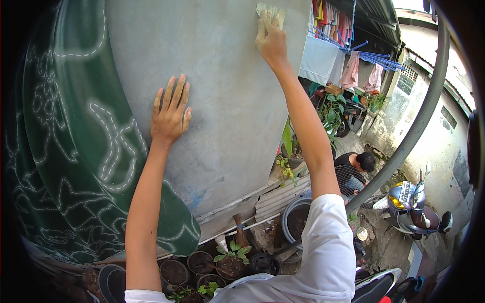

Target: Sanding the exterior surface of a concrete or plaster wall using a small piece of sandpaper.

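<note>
A smooth grey wall panel (212,126) rises in front of me. High on it, near its right edge, my right hand (272,38) presses a pale, creased sheet that looks like sandpaper (276,12) against the surface. The sheet is partly hidden under my fingers, which look dusty. Lower and to the left, my left hand (170,112) lies flat on the panel with its fingers stretched out, holding nothing. Beside it is a dark green curved surface (83,96) with white dashed outlines, which borders the panel on the left.
Several potted plants (232,260) and a large grey tub (287,222) stand below the wall. At the right, a grey curved pipe (414,131) crosses the view. Beyond it are a parked scooter (411,204), a crouching person (351,171) and a blue drying rack (376,59) with laundry.
</note>
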